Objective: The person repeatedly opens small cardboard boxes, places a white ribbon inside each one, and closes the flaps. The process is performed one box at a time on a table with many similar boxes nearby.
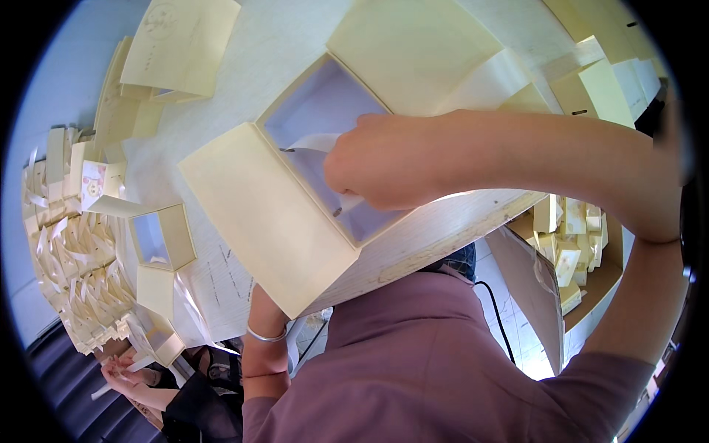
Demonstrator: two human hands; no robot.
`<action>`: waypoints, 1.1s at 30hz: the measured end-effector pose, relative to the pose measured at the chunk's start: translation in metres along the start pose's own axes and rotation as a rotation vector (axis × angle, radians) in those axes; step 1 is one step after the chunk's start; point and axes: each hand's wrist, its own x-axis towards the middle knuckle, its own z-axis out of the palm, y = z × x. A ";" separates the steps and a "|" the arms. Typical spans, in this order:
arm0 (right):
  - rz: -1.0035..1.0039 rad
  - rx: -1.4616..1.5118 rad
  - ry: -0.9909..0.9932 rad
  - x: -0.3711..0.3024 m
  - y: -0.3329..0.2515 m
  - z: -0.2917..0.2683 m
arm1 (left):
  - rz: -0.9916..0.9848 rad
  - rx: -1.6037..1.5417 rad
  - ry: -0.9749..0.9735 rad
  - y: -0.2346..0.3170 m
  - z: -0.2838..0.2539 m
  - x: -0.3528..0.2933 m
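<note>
A cream box [325, 74] with a pale lilac inside lies open on the table, its flap [269, 214] folded out toward me on the left. My right hand [384, 159] reaches over the box with its fingers curled closed. From it a white ribbon [314, 142] runs to a slot in the box's near wall, and another bit of ribbon shows below the hand at a second slot. My left forearm, with a silver bangle at the wrist, goes up beneath the flap; the flap hides my left hand [266, 314] except near the wrist.
Cream boxes [177, 44] stand at the far left. Many ribboned boxes [81, 273] are packed along the left edge, near a small open box [162, 236]. Another person's hands [129, 373] hold ribbon at lower left. A carton [528, 280] of small boxes stands at right below the table edge.
</note>
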 end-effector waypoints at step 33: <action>-0.170 -0.038 0.243 0.002 0.005 0.011 | 0.006 -0.015 0.011 -0.003 0.001 -0.001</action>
